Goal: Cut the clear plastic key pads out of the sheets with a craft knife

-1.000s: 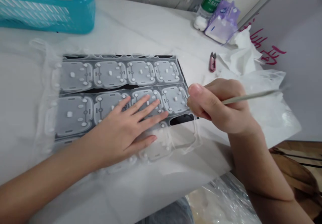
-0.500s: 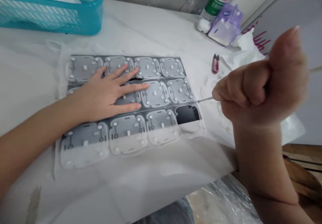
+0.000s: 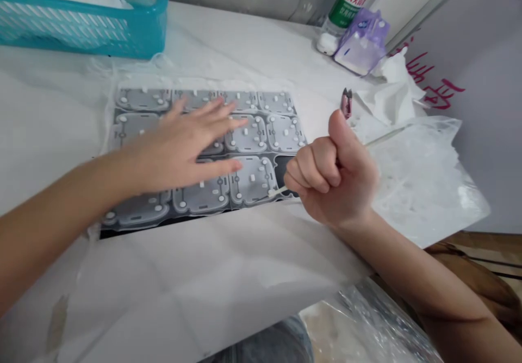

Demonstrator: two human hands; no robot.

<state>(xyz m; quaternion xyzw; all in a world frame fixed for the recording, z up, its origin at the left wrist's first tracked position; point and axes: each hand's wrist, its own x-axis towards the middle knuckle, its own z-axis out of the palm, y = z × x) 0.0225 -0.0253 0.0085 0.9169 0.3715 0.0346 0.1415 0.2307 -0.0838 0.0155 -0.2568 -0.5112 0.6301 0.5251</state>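
A sheet of translucent moulded pads (image 3: pixel 253 177) in rows, with small white studs, lies over a dark backing on the white table. My left hand (image 3: pixel 175 148) is spread palm down over its middle, fingers apart and slightly blurred; I cannot tell whether it touches the pads. My right hand (image 3: pixel 332 175) is closed in a fist with the thumb up, around a thin white stick (image 3: pixel 278 191). One end of the stick points at the bottom-row pad, and its other end (image 3: pixel 389 135) sticks out behind the fist. Beside that pad is a dark gap (image 3: pixel 282 170).
A teal basket (image 3: pixel 138 34) with white stuff stands back left. At the back right are a bottle (image 3: pixel 346 7), a purple packet (image 3: pixel 361 42), crumpled tissue (image 3: pixel 387 99) and small pink nippers (image 3: pixel 346 104). A clear plastic bag (image 3: pixel 424 183) lies right. White paper (image 3: pixel 196 281) covers the front.
My right hand has moved left and towards me with the stick, from the sheet's right edge to the bottom row. The pad sheet has shifted, and more of its bottom row shows above the paper.
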